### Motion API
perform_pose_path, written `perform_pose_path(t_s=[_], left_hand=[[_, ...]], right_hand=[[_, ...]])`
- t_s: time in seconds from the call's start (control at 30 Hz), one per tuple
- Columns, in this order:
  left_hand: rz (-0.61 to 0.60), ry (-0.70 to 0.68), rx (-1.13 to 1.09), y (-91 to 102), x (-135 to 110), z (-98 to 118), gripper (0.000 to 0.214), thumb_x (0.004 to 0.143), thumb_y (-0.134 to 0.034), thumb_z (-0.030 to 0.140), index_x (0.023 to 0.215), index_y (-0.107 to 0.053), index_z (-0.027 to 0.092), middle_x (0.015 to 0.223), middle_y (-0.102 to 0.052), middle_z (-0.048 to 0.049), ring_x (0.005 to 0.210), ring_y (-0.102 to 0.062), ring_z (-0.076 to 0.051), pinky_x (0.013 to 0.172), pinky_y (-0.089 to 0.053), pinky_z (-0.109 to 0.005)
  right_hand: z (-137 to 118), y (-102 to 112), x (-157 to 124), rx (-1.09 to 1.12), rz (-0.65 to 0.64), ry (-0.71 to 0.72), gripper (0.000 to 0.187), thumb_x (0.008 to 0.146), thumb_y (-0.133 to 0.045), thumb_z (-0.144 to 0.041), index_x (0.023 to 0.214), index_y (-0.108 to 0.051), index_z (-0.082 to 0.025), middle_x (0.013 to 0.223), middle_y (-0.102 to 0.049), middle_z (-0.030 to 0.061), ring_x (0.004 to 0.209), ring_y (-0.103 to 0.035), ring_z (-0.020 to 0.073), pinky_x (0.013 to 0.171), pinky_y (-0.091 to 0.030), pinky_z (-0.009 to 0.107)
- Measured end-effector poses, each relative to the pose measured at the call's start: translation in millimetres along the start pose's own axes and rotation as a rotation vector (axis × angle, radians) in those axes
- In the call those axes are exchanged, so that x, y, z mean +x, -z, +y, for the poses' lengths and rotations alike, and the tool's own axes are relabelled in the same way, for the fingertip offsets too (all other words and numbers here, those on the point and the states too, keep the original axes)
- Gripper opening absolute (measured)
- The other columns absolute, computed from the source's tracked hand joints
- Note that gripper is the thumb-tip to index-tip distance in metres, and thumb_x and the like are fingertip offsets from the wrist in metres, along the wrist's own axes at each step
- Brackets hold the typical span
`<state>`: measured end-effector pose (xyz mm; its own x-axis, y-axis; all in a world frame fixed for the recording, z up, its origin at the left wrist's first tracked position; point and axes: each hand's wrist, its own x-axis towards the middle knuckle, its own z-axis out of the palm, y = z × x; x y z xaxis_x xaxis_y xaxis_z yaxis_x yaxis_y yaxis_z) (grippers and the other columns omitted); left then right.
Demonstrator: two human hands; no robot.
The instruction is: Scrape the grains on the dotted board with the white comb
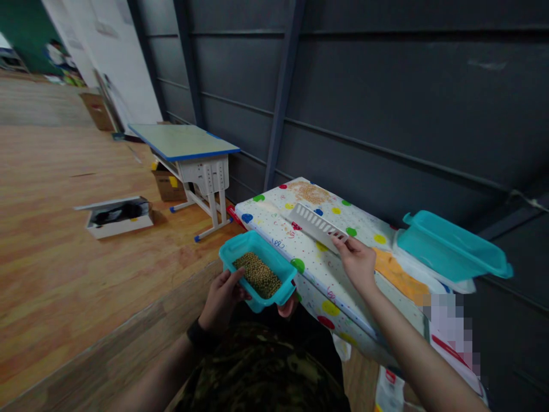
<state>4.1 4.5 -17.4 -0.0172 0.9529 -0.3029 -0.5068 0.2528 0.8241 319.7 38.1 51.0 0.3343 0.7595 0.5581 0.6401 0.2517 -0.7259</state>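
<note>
My left hand (221,300) is closed on the near left rim of a small teal plastic tub (281,264), its thumb over the edge. Small round yellowish-green beans (259,274) lie inside the tub, which is held beside the table's front edge. In my right hand (359,262), pinched at its near end, is a pale flat strip with a row of slots (315,222). The strip is held over the spotted tablecloth (266,220). Beyond it, a patch of small tan grains (311,191) is spread on the cloth.
A larger teal tub (454,243) stands at the table's right end, near an orange cloth (401,277). A dark panelled wall (386,74) runs behind. Left are a desk (180,142), a cardboard box (169,186) and a white box (122,228). A person (58,56) is far back.
</note>
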Motion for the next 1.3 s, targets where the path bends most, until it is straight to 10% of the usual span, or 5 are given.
perform_pose_path(t_s=[0.63,1.3], left_hand=[[-0.002,0.027,-0.011,2.1,-8.8,-8.2,0.053,0.06,-0.103,0.055,0.077,-0.068,0.02,0.054,-0.065,0.005,0.046,-0.062,-0.013,0.05,-0.055,-0.027],[-0.011,0.039,-0.021,0.8,-10.2,-6.3,0.056,0.058,-0.105,0.056,0.077,-0.067,0.021,0.054,-0.063,0.0056,0.048,-0.062,-0.014,0.052,-0.058,-0.028]], right_hand=[[-6.0,-3.2,-16.4,-0.017,-0.042,0.035,0.043,0.09,-0.07,-0.058,0.07,-0.077,-0.021,0.055,-0.057,-0.0017,0.053,-0.049,0.0156,0.053,-0.04,0.028],[-16.7,6.3,-55.5,0.011,0.008,0.14,0.023,0.091,-0.077,-0.046,0.087,-0.091,-0.028,0.088,-0.087,0.004,0.073,-0.083,0.0284,0.069,-0.067,0.037]])
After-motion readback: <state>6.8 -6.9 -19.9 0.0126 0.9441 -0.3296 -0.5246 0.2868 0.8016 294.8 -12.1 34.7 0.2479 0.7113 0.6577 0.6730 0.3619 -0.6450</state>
